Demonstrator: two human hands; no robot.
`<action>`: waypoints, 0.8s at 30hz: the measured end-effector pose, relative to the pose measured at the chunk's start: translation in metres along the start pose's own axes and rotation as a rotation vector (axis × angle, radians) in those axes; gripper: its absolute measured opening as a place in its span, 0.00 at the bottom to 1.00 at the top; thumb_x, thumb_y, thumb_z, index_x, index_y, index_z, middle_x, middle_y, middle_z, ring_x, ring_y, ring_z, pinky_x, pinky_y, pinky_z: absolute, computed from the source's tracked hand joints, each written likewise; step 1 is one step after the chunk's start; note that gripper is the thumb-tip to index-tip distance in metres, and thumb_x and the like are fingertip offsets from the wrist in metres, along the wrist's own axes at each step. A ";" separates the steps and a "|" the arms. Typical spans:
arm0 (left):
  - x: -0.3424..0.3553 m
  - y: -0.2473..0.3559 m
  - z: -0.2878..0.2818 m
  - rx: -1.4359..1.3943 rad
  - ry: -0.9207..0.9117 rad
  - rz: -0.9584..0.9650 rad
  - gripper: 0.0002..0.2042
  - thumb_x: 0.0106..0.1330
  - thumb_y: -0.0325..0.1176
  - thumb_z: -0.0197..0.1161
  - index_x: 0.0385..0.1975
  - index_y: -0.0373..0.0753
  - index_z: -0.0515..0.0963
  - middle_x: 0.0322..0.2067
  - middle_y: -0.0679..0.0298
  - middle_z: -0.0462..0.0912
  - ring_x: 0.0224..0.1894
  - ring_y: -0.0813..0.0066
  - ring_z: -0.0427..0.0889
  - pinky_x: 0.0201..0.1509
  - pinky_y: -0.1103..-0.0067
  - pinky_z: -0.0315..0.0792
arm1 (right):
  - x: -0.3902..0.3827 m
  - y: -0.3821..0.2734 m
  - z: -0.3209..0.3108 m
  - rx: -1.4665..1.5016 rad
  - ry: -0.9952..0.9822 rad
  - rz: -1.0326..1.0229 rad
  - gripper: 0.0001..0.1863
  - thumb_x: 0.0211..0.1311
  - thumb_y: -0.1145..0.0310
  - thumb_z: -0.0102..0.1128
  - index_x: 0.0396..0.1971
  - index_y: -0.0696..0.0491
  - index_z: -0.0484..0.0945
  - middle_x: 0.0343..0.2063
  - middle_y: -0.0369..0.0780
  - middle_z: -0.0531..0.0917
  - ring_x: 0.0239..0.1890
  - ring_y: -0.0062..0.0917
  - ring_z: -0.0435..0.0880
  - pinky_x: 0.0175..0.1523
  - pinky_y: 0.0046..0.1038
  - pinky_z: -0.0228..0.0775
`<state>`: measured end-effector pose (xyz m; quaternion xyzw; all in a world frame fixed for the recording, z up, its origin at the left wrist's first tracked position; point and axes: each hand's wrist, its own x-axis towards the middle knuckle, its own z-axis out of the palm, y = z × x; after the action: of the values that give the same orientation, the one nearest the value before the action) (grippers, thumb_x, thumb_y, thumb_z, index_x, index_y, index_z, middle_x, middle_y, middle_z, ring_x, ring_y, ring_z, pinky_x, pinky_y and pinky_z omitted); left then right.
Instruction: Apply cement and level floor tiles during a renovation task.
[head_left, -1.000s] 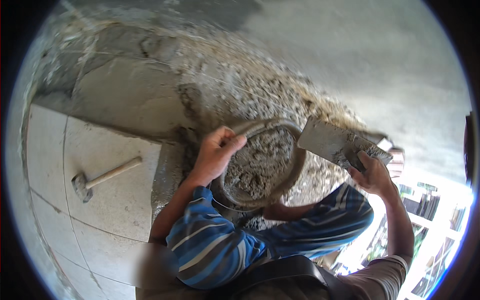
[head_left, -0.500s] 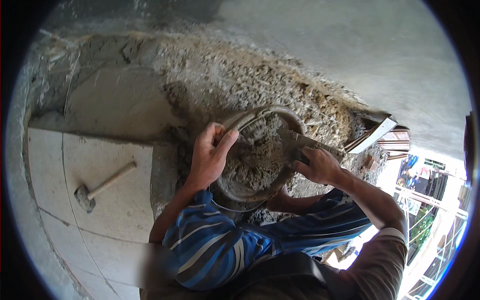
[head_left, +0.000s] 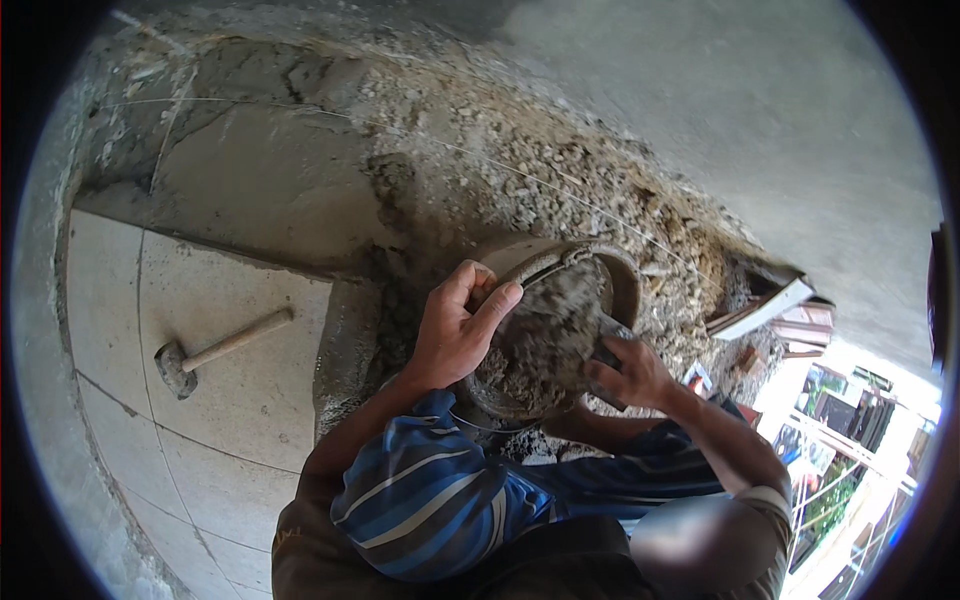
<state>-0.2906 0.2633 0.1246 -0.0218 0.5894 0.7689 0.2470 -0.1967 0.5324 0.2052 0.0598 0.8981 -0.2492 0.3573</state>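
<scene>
My left hand point(head_left: 455, 340) is closed on the rim of a round, mortar-caked bucket point(head_left: 627, 290) in front of me. My right hand point(head_left: 635, 375) is closed on the handle of a grey, mortar-coated trowel point(head_left: 612, 328), its blade down inside the bucket, partly hidden by the wet, lumpy mortar point(head_left: 540, 370), which is blurred by motion. A thin wire handle hangs at the bucket's lower side. My legs in blue striped shorts are bent beneath and beside the bucket, with one bare lower leg just behind it.
Pale tiles point(head_left: 230, 420) on the left carry a wooden-handled hammer point(head_left: 178, 372). Smoothed mortar point(head_left: 260, 180) and rough rubble point(head_left: 510, 150) lie beyond, crossed by a thin string. A grey wall point(head_left: 740, 100) borders them. Scrap strips point(head_left: 770, 305) and a bright opening are at right.
My right hand has brought the trowel from outside the bucket's right side down into it, moving left; the mortar is now stirred up. My left hand stays on the rim.
</scene>
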 end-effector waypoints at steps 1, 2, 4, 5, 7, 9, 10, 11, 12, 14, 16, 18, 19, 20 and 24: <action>0.002 0.000 -0.004 -0.010 0.009 -0.007 0.13 0.71 0.39 0.67 0.32 0.37 0.73 0.22 0.76 0.69 0.26 0.90 0.62 0.27 0.85 0.59 | -0.003 -0.001 -0.003 -0.001 -0.008 -0.021 0.21 0.62 0.52 0.64 0.32 0.58 0.76 0.24 0.52 0.81 0.29 0.48 0.84 0.35 0.44 0.75; 0.003 0.000 -0.009 -0.002 0.029 -0.001 0.13 0.71 0.39 0.67 0.32 0.37 0.73 0.22 0.76 0.69 0.26 0.90 0.62 0.27 0.85 0.59 | -0.007 -0.006 -0.011 0.037 0.010 -0.043 0.20 0.62 0.53 0.65 0.31 0.57 0.75 0.22 0.51 0.80 0.27 0.48 0.83 0.33 0.43 0.74; 0.006 -0.003 -0.019 -0.046 -0.002 -0.071 0.12 0.73 0.39 0.66 0.32 0.39 0.73 0.25 0.78 0.68 0.28 0.91 0.62 0.32 0.86 0.59 | -0.017 -0.018 -0.023 0.070 0.029 -0.079 0.19 0.61 0.55 0.66 0.31 0.57 0.75 0.20 0.50 0.79 0.25 0.48 0.82 0.31 0.41 0.73; 0.006 -0.006 -0.023 -0.045 0.010 -0.060 0.12 0.73 0.39 0.66 0.32 0.39 0.73 0.25 0.78 0.68 0.28 0.91 0.62 0.32 0.86 0.59 | -0.021 -0.024 -0.028 0.075 0.039 -0.056 0.18 0.61 0.56 0.66 0.30 0.57 0.75 0.19 0.48 0.77 0.22 0.45 0.80 0.29 0.40 0.71; 0.004 -0.013 -0.031 -0.109 0.003 -0.098 0.12 0.73 0.41 0.66 0.33 0.39 0.74 0.26 0.78 0.70 0.29 0.91 0.63 0.33 0.86 0.61 | -0.027 -0.034 -0.042 0.068 0.037 -0.061 0.17 0.61 0.58 0.66 0.29 0.57 0.74 0.17 0.47 0.76 0.20 0.42 0.78 0.28 0.39 0.70; 0.009 -0.017 -0.033 -0.090 0.009 -0.058 0.13 0.72 0.42 0.66 0.33 0.39 0.75 0.25 0.77 0.71 0.27 0.90 0.64 0.30 0.85 0.61 | -0.036 -0.045 -0.059 0.028 0.062 -0.010 0.16 0.59 0.60 0.67 0.26 0.57 0.73 0.14 0.43 0.73 0.16 0.36 0.73 0.25 0.38 0.66; 0.011 -0.017 -0.035 -0.065 -0.004 -0.032 0.15 0.71 0.43 0.67 0.33 0.38 0.75 0.24 0.75 0.72 0.26 0.89 0.65 0.28 0.83 0.61 | -0.040 -0.052 -0.066 0.012 0.055 -0.025 0.16 0.59 0.60 0.67 0.26 0.57 0.73 0.14 0.43 0.73 0.16 0.36 0.73 0.25 0.38 0.66; 0.012 -0.018 -0.038 -0.073 0.015 -0.022 0.15 0.71 0.43 0.67 0.33 0.38 0.75 0.24 0.75 0.72 0.26 0.89 0.65 0.28 0.83 0.61 | -0.043 -0.059 -0.073 0.007 0.062 -0.009 0.16 0.59 0.60 0.67 0.24 0.57 0.72 0.14 0.42 0.72 0.16 0.32 0.71 0.24 0.37 0.65; 0.015 -0.020 -0.041 -0.090 -0.015 -0.061 0.15 0.71 0.44 0.67 0.33 0.37 0.76 0.24 0.75 0.72 0.26 0.89 0.66 0.28 0.83 0.61 | -0.045 -0.065 -0.081 0.002 0.074 0.008 0.17 0.58 0.61 0.67 0.23 0.56 0.71 0.13 0.41 0.71 0.15 0.29 0.69 0.24 0.36 0.63; 0.019 -0.021 -0.047 -0.119 -0.024 -0.097 0.16 0.71 0.46 0.66 0.33 0.37 0.76 0.24 0.74 0.72 0.27 0.88 0.66 0.28 0.83 0.61 | -0.044 -0.081 -0.099 -0.027 0.082 0.010 0.17 0.57 0.61 0.68 0.22 0.56 0.70 0.13 0.40 0.70 0.16 0.27 0.68 0.23 0.34 0.62; 0.022 -0.022 -0.052 -0.108 -0.044 -0.111 0.17 0.71 0.47 0.67 0.33 0.37 0.77 0.24 0.74 0.72 0.26 0.88 0.66 0.28 0.83 0.61 | -0.040 -0.093 -0.113 -0.049 0.113 0.002 0.19 0.57 0.61 0.68 0.21 0.55 0.68 0.12 0.35 0.67 0.17 0.20 0.63 0.22 0.30 0.57; 0.023 -0.024 -0.053 -0.112 -0.044 -0.105 0.17 0.70 0.47 0.67 0.33 0.37 0.77 0.23 0.74 0.72 0.26 0.88 0.66 0.28 0.83 0.61 | -0.029 -0.107 -0.126 0.011 0.114 -0.018 0.18 0.58 0.61 0.67 0.22 0.56 0.68 0.13 0.33 0.66 0.17 0.18 0.63 0.22 0.29 0.56; 0.023 -0.025 -0.053 -0.104 -0.058 -0.105 0.17 0.70 0.48 0.67 0.34 0.37 0.77 0.23 0.74 0.72 0.26 0.88 0.66 0.28 0.83 0.61 | -0.021 -0.116 -0.132 0.086 0.120 -0.029 0.18 0.59 0.61 0.66 0.22 0.56 0.68 0.13 0.32 0.66 0.18 0.17 0.62 0.22 0.27 0.54; 0.020 -0.024 -0.053 -0.110 -0.041 -0.100 0.17 0.70 0.48 0.67 0.34 0.37 0.77 0.23 0.74 0.72 0.26 0.88 0.66 0.28 0.83 0.61 | -0.010 -0.127 -0.136 0.093 0.148 -0.069 0.17 0.61 0.61 0.64 0.23 0.56 0.70 0.14 0.31 0.66 0.19 0.15 0.62 0.22 0.26 0.53; 0.013 -0.019 -0.053 -0.104 -0.030 -0.091 0.17 0.71 0.48 0.66 0.34 0.38 0.78 0.23 0.74 0.72 0.25 0.87 0.66 0.27 0.83 0.62 | 0.085 -0.158 -0.128 0.054 0.275 -0.239 0.14 0.66 0.61 0.61 0.29 0.57 0.74 0.22 0.41 0.77 0.23 0.30 0.72 0.29 0.32 0.63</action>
<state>-0.3080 0.2226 0.0867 -0.0497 0.5433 0.7866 0.2892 -0.3827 0.4523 0.2921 -0.0041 0.9323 -0.3031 0.1974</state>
